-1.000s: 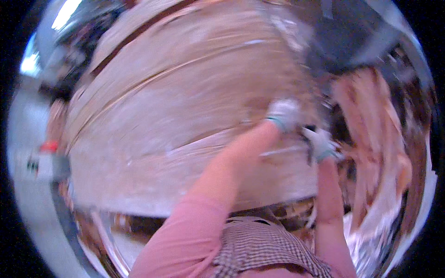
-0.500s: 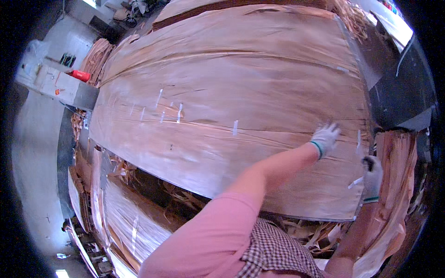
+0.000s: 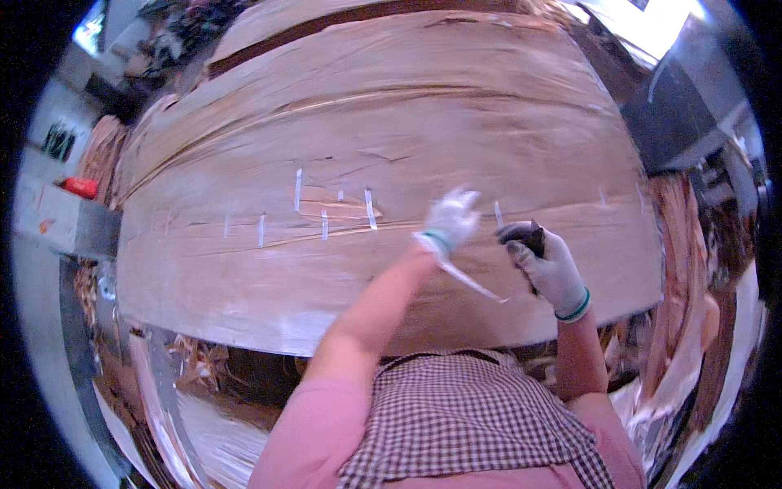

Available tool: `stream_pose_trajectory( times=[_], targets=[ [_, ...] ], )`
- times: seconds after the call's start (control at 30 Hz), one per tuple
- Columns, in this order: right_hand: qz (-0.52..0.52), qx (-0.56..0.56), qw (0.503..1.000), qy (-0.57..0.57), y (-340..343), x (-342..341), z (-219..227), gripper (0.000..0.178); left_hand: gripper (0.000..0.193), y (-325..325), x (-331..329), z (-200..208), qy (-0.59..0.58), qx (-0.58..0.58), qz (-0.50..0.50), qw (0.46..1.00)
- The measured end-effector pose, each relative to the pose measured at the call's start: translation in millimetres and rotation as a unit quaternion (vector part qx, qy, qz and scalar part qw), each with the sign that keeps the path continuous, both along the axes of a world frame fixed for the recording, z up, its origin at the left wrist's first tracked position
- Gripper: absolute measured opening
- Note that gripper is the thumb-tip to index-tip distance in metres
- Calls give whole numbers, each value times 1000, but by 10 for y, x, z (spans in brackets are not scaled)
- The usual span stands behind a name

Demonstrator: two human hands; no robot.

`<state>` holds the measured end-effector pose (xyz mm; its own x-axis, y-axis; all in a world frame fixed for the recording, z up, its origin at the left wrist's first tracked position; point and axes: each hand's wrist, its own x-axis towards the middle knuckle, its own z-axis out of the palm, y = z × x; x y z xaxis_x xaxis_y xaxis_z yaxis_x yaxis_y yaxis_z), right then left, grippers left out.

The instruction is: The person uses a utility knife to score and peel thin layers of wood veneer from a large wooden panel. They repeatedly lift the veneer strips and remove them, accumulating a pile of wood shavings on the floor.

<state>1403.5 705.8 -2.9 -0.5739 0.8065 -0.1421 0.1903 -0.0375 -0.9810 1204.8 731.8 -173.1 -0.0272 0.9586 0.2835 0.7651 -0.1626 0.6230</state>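
Observation:
A large brown wood veneer sheet (image 3: 391, 293) spreads in front of me. Over its middle is my left hand (image 3: 454, 220), in a white glove with a green cuff; motion smears its fingers. A loose white strip of tape (image 3: 472, 281) trails from beside that hand's wrist, and whether the fingers grip it is hidden. To the right, my right hand (image 3: 554, 269), gloved with dark fingertips, is closed around a slim black tool (image 3: 535, 239) whose kind I cannot make out. Short white tape pieces (image 3: 372, 209) stick across a split and a patch left of my hands.
Stacked veneer strips (image 3: 680, 244) stand beyond the right edge, near a dark panel (image 3: 676, 110). At far left are a pale box (image 3: 45, 212) and a red object (image 3: 79, 187). Veneer scraps (image 3: 195, 359) lie below the near edge.
My view has shifted right over the sheet. My left hand now trails a tape strip. My right hand has come from the sheet's right edge in toward the left one.

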Motion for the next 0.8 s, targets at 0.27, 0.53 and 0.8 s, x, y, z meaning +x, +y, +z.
stream_pose_trajectory(
  times=[0.27, 0.53, 0.8],
  targets=[
    [330, -109, 730, 588, -1132, -1441, 1169, 30, 33, -1166, -2449, -80, 33, -63, 111, 991],
    [329, -114, 706, 617, -1144, -1650, 1199, 30, 36, -811, -2976, -114, 60, -44, 107, 991],
    [-152, -194, 883, 399, -433, -1409, 144, 25, 66, 9, -3148, -139, 304, -150, 89, 936]
  ],
)
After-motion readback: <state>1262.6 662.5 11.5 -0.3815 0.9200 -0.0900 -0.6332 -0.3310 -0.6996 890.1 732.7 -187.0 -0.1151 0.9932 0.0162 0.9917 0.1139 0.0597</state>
